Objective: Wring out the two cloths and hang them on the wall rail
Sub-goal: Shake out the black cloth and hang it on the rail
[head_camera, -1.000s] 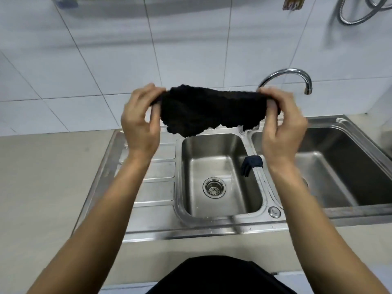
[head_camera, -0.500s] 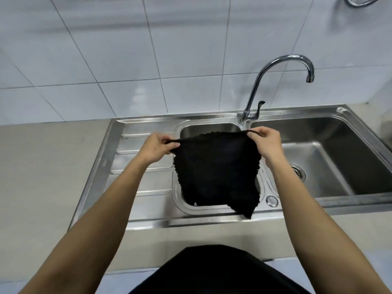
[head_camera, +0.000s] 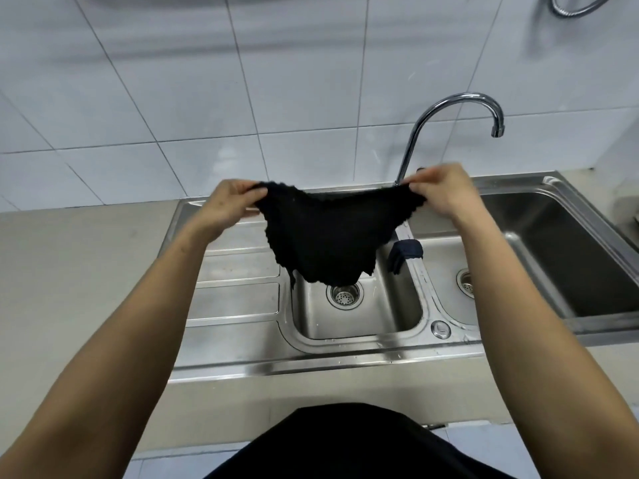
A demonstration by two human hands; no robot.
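Observation:
A black cloth [head_camera: 328, 236] hangs spread between both hands above the small sink basin [head_camera: 380, 316]. My left hand [head_camera: 226, 205] pinches its left top corner and my right hand [head_camera: 441, 188] pinches its right top corner. The cloth sags in the middle, and its lower edge dangles just above the drain [head_camera: 344, 295]. A second, dark blue cloth [head_camera: 404, 254] lies draped over the divider between the two basins, to the right of the black one. The wall rail is out of view.
A curved chrome faucet [head_camera: 449, 108] rises behind my right hand. The large right basin [head_camera: 570, 271] and the ribbed drainboard [head_camera: 235, 288] flank the small basin. A beige counter [head_camera: 69, 288] lies to the left. A hose loop [head_camera: 574, 5] hangs on the tiled wall at top right.
The hands lowered the cloth and let it hang open over the basin, then raised it slightly. Now its top edge sags and the blue cloth is uncovered again.

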